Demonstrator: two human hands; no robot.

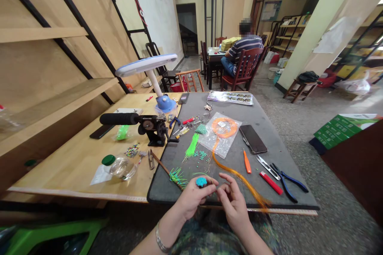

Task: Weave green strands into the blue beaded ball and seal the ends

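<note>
Near the front edge of the mat, my left hand (pixel 194 194) is closed around a turquoise beaded piece (pixel 201 182), its bumpy top showing above the fingers. My right hand (pixel 231 197) is beside it, thumb and index finger pinched near the left fingertips; whatever lies between them is too fine to make out. A thin greenish strand (pixel 206 175) arcs just behind the beaded piece. Left of my hands lies a brown stick (pixel 161 162) with green and turquoise threads (pixel 177 176) around its lower part. Orange thread (pixel 230 170) trails past my right hand to the table edge.
Loose turquoise beads (pixel 202 155), green strands (pixel 192 145) and a plastic bag (pixel 230 143) lie ahead. Right are an orange cutter (pixel 247 161), snips (pixel 267 166), a red lighter (pixel 271 183), pliers (pixel 289 181) and a phone (pixel 253 139). Left stand a hand-cranked device (pixel 151 127) and jar (pixel 124 168).
</note>
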